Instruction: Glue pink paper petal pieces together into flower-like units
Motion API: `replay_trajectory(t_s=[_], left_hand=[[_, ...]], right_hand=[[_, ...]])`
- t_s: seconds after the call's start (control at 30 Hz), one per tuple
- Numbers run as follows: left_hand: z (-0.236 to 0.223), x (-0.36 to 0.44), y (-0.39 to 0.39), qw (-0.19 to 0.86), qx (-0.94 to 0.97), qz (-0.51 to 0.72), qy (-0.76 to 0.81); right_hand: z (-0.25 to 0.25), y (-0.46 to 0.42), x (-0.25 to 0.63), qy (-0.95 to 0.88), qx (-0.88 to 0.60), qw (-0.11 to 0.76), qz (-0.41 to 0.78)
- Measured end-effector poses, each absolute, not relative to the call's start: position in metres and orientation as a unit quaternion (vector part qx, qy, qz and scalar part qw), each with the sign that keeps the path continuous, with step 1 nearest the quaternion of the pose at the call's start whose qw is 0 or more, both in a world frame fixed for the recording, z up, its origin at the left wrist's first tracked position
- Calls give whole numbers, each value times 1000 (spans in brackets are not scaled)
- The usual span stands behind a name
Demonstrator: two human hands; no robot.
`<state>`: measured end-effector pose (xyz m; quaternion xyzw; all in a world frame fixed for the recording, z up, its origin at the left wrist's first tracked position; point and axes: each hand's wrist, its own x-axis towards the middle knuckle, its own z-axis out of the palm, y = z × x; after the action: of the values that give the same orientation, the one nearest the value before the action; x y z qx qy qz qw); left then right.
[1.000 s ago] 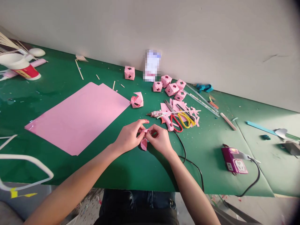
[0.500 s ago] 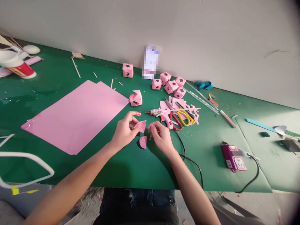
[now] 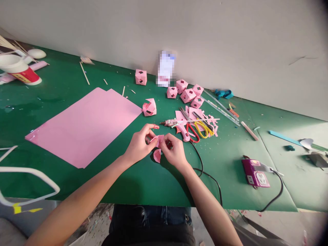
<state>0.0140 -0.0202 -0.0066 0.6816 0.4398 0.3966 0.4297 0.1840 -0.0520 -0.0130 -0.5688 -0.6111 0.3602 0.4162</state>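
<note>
Between my hands is a small folded pink paper piece (image 3: 159, 139). My left hand (image 3: 140, 140) pinches it between thumb and fingers, its red-banded index finger stretched out above. My right hand (image 3: 174, 147) has thumb and finger closed on the right edge of the same piece. Just below, a second curved pink paper piece (image 3: 157, 155) rests on the green table. Beyond my hands sit a partly built pink paper ball (image 3: 149, 107) with an open top and a pink glue gun (image 3: 180, 127), which lies on its side.
Red-handled scissors (image 3: 195, 136) and yellow-handled scissors (image 3: 203, 131) lie among paper scraps. Several finished pink paper balls (image 3: 188, 95) stand near the wall by a blurred phone (image 3: 165, 70). Large pink sheets (image 3: 87, 126) lie left, a purple power strip (image 3: 256, 174) right.
My right hand came away from the folded paper piece half a second ago, leaving it in my left hand. Now the right fingers are back on its edge. The lower piece stays on the table.
</note>
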Motion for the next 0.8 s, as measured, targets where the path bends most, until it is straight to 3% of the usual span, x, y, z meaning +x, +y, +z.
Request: replay_trajectory(t_s=[0.2,0.5,0.8], left_hand=[[-10,17,-21,443,646,415,463],[-12,19,-21,432,613,440,493],[-12,17,-19,450,645,399,473]], right_hand=[[-16,-54,175,-582,-591,450,331],[-19,-57,170,-584,-581,409,393],[-15,-52,184,-622,-600,430,260]])
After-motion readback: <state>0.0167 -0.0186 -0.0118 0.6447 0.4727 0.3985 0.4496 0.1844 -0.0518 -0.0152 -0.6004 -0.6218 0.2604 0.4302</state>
